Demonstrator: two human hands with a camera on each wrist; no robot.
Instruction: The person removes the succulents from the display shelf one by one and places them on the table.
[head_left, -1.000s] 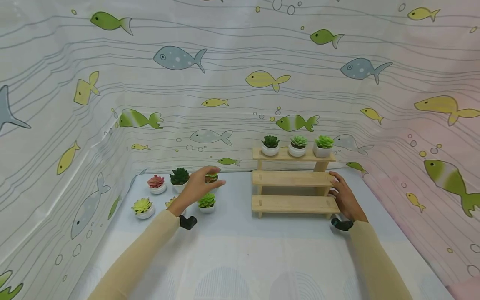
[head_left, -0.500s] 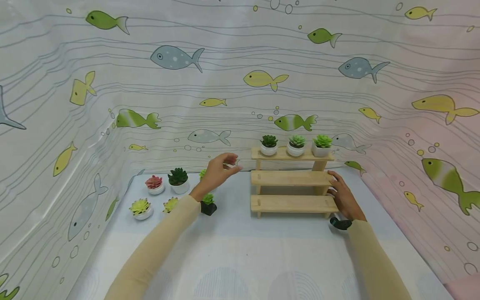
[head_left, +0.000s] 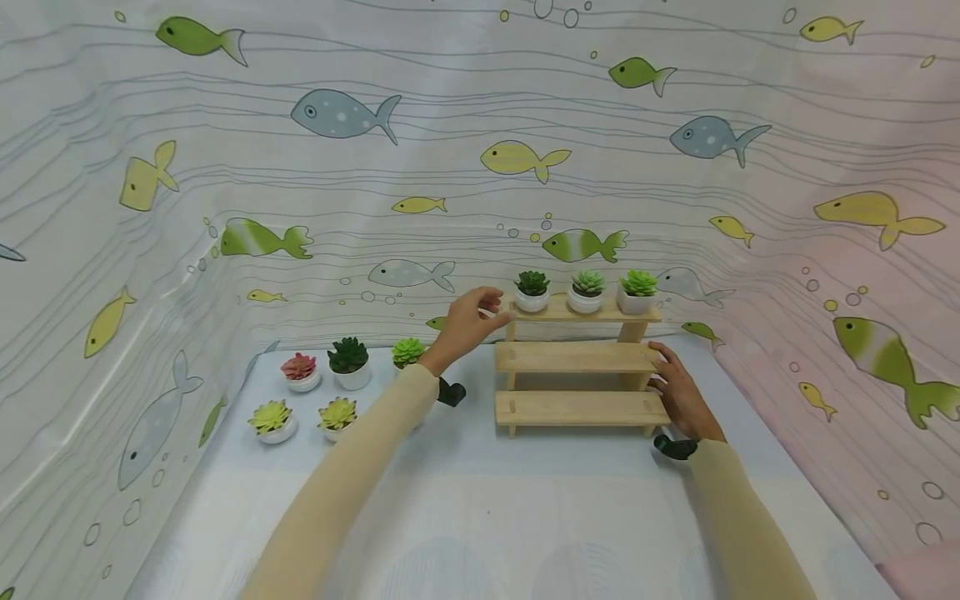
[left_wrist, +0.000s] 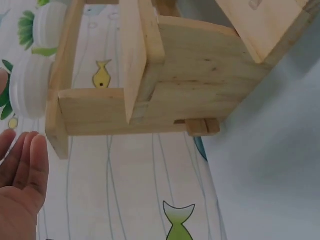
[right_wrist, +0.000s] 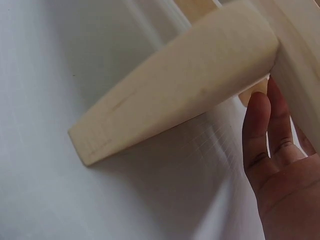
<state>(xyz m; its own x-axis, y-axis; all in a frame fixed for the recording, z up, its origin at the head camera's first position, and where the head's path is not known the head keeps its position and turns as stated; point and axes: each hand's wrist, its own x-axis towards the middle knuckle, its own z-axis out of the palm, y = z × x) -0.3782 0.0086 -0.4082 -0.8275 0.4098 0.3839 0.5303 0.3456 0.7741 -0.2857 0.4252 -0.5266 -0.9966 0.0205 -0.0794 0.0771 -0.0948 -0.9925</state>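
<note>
A three-step wooden plant stand (head_left: 573, 357) stands on the table. Three potted succulents line its top step: a dark green one (head_left: 532, 292) at the left, a pale green one (head_left: 586, 292) in the middle, and a bright green one (head_left: 637, 293) in a squarish pot. My left hand (head_left: 468, 322) is just left of the dark green one, fingers loosely bent, holding nothing. In the left wrist view its fingers lie below a white pot (left_wrist: 31, 86), apart from it. My right hand (head_left: 681, 402) grips the right end of the stand at the middle step; its thumb's hold is partly hidden.
At the left of the table are more potted succulents: a red one (head_left: 301, 372), a dark green one (head_left: 349, 362), a green one (head_left: 407, 352) and two yellow-green ones (head_left: 272, 419). My left sleeve (head_left: 352, 475) hides another. A fish-print sheet (head_left: 337, 200) rises behind.
My left hand has moved right and up, from above the succulents at the left to beside the stand's top step. My right hand stays at the stand. The head view has shifted slightly.
</note>
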